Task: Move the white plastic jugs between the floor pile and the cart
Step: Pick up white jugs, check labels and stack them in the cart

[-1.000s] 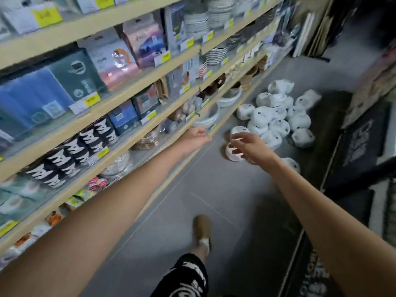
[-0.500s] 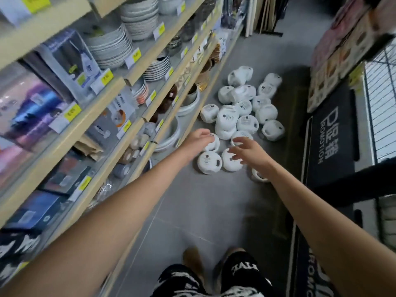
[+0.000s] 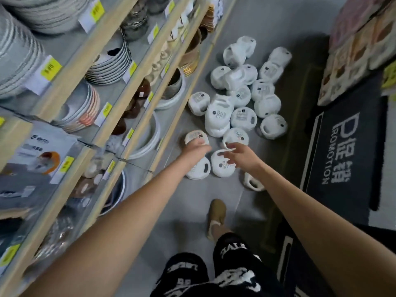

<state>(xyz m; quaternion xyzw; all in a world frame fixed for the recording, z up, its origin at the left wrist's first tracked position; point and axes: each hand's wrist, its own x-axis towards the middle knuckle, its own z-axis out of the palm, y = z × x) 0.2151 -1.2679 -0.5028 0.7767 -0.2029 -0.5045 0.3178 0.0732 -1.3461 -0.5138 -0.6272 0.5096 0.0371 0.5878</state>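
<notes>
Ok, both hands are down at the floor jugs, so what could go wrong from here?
The pile is loose, jugs lying on one another; pulling one out may set others rolling. A stray jug lies just ahead of the shoe; a step could kick it. The left hand grips a jug beside the low shelf of bowls; lifting carelessly might knock them.

Jugs (image 3: 267, 105): white plastic, smooth, slight sheen. Labels (image 3: 243, 116): paper, matt. Floor (image 3: 192, 211): grey tile, smooth, dull. Shelves (image 3: 70, 67): pale wood edging. Plates (image 3: 111, 61): glazed ceramic, glossy. Mat (image 3: 351, 146): dark pile cloth, rough. Slipper (image 3: 216, 213): tan cloth, napped.
</notes>
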